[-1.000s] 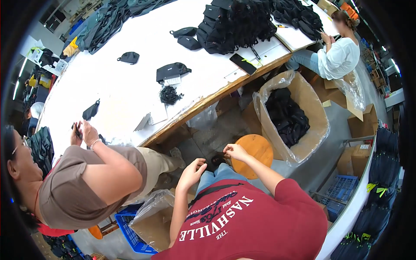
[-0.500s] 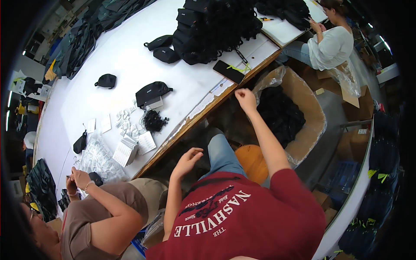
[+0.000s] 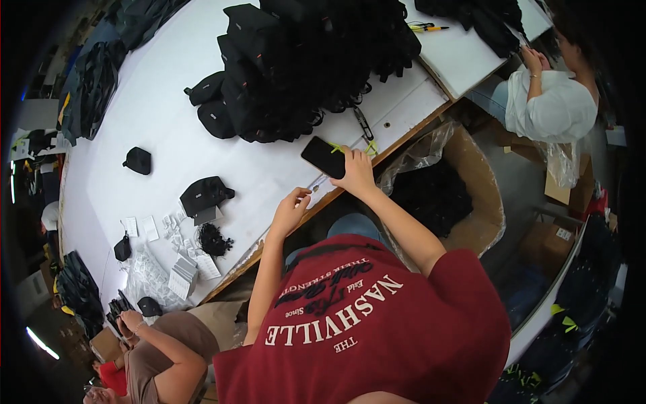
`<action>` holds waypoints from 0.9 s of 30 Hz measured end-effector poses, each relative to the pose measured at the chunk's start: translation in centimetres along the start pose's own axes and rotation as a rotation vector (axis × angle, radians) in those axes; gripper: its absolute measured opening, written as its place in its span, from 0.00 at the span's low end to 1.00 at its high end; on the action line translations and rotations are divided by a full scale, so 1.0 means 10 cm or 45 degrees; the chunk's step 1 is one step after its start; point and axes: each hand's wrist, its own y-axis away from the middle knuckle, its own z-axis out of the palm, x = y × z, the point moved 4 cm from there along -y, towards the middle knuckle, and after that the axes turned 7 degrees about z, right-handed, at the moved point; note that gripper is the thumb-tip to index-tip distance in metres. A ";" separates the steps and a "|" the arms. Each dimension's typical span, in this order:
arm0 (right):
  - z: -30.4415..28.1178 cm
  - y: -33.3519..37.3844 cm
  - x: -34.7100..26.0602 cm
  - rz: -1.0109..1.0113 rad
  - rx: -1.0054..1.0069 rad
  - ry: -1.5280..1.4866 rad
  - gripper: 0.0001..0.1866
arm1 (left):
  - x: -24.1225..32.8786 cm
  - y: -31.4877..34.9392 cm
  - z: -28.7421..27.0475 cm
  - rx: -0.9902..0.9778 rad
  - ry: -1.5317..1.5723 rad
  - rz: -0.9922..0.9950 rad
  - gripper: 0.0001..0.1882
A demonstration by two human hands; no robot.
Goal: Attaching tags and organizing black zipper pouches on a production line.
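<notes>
At the front edge of the white table, my right hand point(image 3: 358, 174) grips the right edge of a black smartphone point(image 3: 321, 159), fingers along its side and thumb by its lower corner. A yellow-green cord point(image 3: 371, 148) lies beside those fingers. My left hand point(image 3: 289, 213) hovers by the table edge to the left, its fingers loosely bent and apart, with nothing in it. Beyond the phone rises a big heap of black pouches point(image 3: 282, 67). A dark cutter-like tool point(image 3: 363, 124) lies between the heap and the edge.
Leftward are a black pouch point(image 3: 203, 195), white tags point(image 3: 183, 275), black strings point(image 3: 214, 240) and a clear bag point(image 3: 149, 276). A lined carton point(image 3: 486, 195) of black items stands below the edge at right. Co-workers sit at left point(image 3: 176, 343) and far right point(image 3: 548, 104).
My right hand has moved from beside the table edge onto the phone and taken hold of it. My left hand has risen toward the table edge. The whole view has shifted.
</notes>
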 end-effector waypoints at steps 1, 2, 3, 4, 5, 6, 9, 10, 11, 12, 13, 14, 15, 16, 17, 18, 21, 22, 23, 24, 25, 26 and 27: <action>-0.07 -0.03 0.03 0.042 -0.081 -0.140 0.49 | 0.04 -0.08 0.02 -0.012 -0.039 -0.004 0.14; -0.13 -0.07 0.05 0.086 -0.162 -0.280 0.50 | 0.05 -0.16 0.02 -0.005 -0.031 -0.022 0.14; -0.16 -0.15 0.14 0.162 -0.323 -0.492 0.52 | 0.05 -0.22 0.03 -0.057 -0.012 -0.027 0.14; -0.27 -0.15 0.16 0.280 -0.503 -0.729 0.51 | 0.03 -0.23 0.04 -0.108 0.011 -0.037 0.14; -0.30 -0.17 0.27 0.280 -0.546 -0.742 0.51 | 0.13 -0.25 0.06 -0.213 0.002 -0.095 0.16; -0.33 -0.18 0.35 0.278 -0.588 -0.755 0.50 | 0.26 -0.23 0.05 -0.220 0.009 -0.109 0.16; -0.75 -0.23 0.44 0.260 -0.511 -0.871 0.45 | 0.70 0.02 0.22 -0.797 0.333 -0.010 0.25; -0.85 -0.26 0.52 0.237 -0.432 -0.860 0.45 | 0.79 0.08 0.20 -0.791 0.335 -0.014 0.25; -0.83 -0.30 0.70 0.243 -0.279 -0.865 0.44 | 0.87 0.09 0.15 -0.732 0.212 0.036 0.26; -0.82 -0.34 0.86 0.245 -0.126 -0.867 0.44 | 0.91 0.09 0.12 -0.670 0.089 0.085 0.27; -0.91 -0.42 0.88 0.292 -0.049 -0.792 0.43 | 0.92 0.10 0.10 -0.567 0.027 0.144 0.26; -0.93 -0.49 1.01 0.361 0.035 -0.696 0.42 | 0.97 0.13 0.10 -0.556 0.033 0.137 0.26; -0.91 -0.57 1.15 0.385 0.151 -0.555 0.41 | 1.04 0.15 0.06 -0.467 -0.111 0.170 0.23; -0.89 -0.64 1.26 0.405 0.263 -0.413 0.41 | 1.07 0.17 0.04 -0.377 -0.252 0.198 0.21; -0.87 -0.71 1.32 0.401 0.355 -0.267 0.41 | 1.03 0.19 0.06 -0.362 -0.234 0.167 0.21; -0.84 -0.79 1.38 0.391 0.442 -0.119 0.41 | 1.03 0.18 0.06 -0.258 -0.367 0.306 0.18; -0.72 -0.96 1.57 0.336 0.395 0.112 0.43 | 1.04 0.24 0.13 -0.109 -0.500 0.413 0.14; -0.67 -0.99 1.61 0.328 0.355 0.162 0.43 | 1.07 0.24 0.10 -0.088 -0.516 0.423 0.12; -0.65 -1.02 1.61 0.315 0.330 0.165 0.43 | 1.10 0.23 0.06 -0.111 -0.416 0.402 0.12; -0.64 -1.06 1.63 0.347 0.288 0.177 0.43 | 1.11 0.25 0.01 -0.104 -0.404 0.379 0.12; -0.65 -1.10 1.62 0.375 0.258 0.185 0.43 | 1.13 0.28 -0.03 -0.117 -0.380 0.335 0.11; -0.67 -1.09 1.59 0.362 0.248 0.186 0.43 | 1.12 0.31 -0.06 -0.131 -0.357 0.294 0.11; -0.71 -1.05 1.56 0.344 0.269 0.242 0.44 | 1.11 0.34 -0.07 -0.158 -0.372 0.306 0.13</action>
